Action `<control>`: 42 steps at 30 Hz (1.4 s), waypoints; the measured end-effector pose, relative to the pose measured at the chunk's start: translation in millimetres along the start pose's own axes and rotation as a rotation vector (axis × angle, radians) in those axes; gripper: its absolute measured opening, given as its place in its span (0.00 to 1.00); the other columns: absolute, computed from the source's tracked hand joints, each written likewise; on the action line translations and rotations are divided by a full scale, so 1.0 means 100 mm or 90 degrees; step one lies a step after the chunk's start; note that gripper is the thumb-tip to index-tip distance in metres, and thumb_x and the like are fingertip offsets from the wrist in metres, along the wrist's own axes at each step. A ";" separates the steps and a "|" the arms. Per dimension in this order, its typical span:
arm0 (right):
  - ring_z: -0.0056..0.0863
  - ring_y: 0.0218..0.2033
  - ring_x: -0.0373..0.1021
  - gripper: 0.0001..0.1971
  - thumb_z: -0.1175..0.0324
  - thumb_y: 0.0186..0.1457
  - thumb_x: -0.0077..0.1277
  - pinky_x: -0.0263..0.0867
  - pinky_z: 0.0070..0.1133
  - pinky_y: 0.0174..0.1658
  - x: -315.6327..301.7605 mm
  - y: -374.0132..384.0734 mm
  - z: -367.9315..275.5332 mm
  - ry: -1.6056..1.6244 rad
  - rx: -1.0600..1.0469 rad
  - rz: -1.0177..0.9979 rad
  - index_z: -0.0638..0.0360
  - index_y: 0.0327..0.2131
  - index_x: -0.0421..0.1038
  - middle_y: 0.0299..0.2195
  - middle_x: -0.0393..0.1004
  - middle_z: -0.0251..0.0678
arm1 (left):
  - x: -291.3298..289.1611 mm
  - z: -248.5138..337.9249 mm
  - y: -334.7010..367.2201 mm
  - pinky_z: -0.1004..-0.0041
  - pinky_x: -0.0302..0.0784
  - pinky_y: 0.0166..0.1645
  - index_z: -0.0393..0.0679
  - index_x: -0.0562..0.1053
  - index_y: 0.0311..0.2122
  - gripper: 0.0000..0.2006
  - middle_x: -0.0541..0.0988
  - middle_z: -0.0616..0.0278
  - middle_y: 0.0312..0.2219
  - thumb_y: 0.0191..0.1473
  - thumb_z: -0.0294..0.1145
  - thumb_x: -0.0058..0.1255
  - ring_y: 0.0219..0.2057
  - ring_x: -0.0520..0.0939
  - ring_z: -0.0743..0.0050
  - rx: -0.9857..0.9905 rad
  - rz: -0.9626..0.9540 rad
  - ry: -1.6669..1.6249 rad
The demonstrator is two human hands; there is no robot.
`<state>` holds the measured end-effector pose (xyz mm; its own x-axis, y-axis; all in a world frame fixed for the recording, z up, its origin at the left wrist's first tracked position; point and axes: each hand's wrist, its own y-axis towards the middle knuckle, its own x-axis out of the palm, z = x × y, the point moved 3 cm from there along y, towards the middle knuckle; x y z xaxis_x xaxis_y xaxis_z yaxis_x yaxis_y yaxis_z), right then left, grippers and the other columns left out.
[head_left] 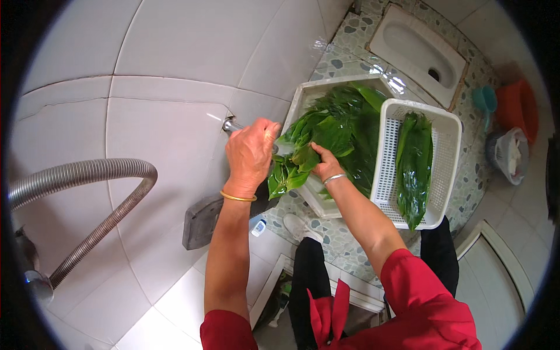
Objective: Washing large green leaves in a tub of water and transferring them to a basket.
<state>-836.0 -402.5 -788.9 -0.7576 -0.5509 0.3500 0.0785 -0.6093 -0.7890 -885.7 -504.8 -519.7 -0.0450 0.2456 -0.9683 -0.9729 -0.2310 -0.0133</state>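
Arms (224,274) in red sleeves (423,286) are reaching out from the bottom. The right hand (326,161) is pinching a bunch of leaves (287,175) between its thumb and fingers. The left hand (252,153) is curling its fingers in by the tap (231,124). It is hiding most of the tap, so I cannot tell if it is gripping anything. A gold bangle (238,197) is circling the left wrist, and a silver bangle (335,178) is circling the right one.

The bunch is hanging at the left side of a white tub (338,80). The tub is holding a big, messy heap of wet green leaves (335,131). The right arm is crossing in front of the tub and hiding a bit of it. A white basket (446,119) full of little holes is sitting at the tub's right side, covering some of it. One long, shiny pile of leaves (415,169) is lying inside the basket.

A white shoe (303,227) is standing just below the tub, near a small bottle (258,227). A dark block (201,224) is sticking out behind the left arm. A metal hose (93,172) is bending at the far left.

Farther off, a floor toilet (420,52) is lying behind the tub. A blue scoop (485,100), an orange bucket (518,111) and a bin (508,156) with a bag are sitting together at the right.
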 end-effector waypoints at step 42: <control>0.39 0.42 0.67 0.17 0.57 0.55 0.37 0.62 0.42 0.46 0.63 -0.45 0.18 0.133 -0.002 -0.277 0.56 0.42 0.67 0.41 0.69 0.39 | 0.03 -0.06 0.09 0.69 0.68 0.28 0.43 0.71 0.26 0.13 0.77 0.64 0.20 0.54 0.41 0.40 0.22 0.76 0.62 -0.057 0.035 -0.041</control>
<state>-875.3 -420.2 -722.4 -0.8339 -0.1180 0.5392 -0.2768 -0.7558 -0.5935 -893.6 -511.7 -524.0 -0.1154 0.2896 -0.9502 -0.9446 -0.3278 0.0148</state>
